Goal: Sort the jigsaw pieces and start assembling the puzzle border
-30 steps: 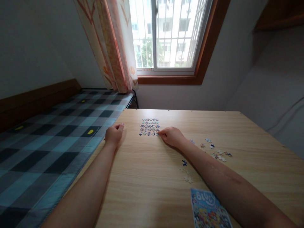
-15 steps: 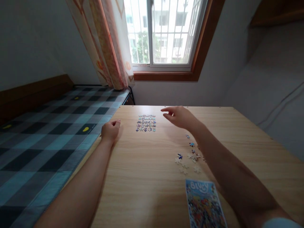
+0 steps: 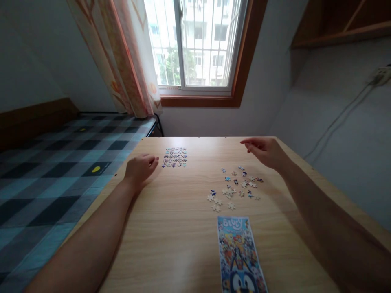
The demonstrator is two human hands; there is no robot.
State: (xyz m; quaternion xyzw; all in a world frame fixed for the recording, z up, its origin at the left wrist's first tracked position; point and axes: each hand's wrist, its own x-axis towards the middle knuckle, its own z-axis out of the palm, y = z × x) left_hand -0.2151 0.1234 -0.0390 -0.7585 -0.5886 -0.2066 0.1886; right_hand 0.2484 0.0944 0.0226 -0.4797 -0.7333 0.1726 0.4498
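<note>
A small grid of sorted jigsaw pieces [image 3: 174, 157] lies on the wooden table [image 3: 183, 228] toward its far left. My left hand [image 3: 139, 168] rests on the table just left of that grid, its fingers loosely curled with nothing in them. My right hand [image 3: 265, 151] hovers above the table near its far right, fingers partly stretched out and nothing visible between them. Below and left of it lies a scatter of loose jigsaw pieces [image 3: 235, 187]. A colourful puzzle picture card [image 3: 240, 256] lies near the front edge.
A bed with a blue and black checked cover [image 3: 55, 175] runs along the table's left side. A window [image 3: 192, 44] with a patterned curtain [image 3: 122, 61] is behind. A wall [image 3: 342, 122] stands close to the table's right edge, with a wooden shelf [image 3: 339, 24] above.
My right hand has lifted from the sorted grid's right edge and swung right, above the loose pieces. My left hand stayed beside the grid. The view turned right.
</note>
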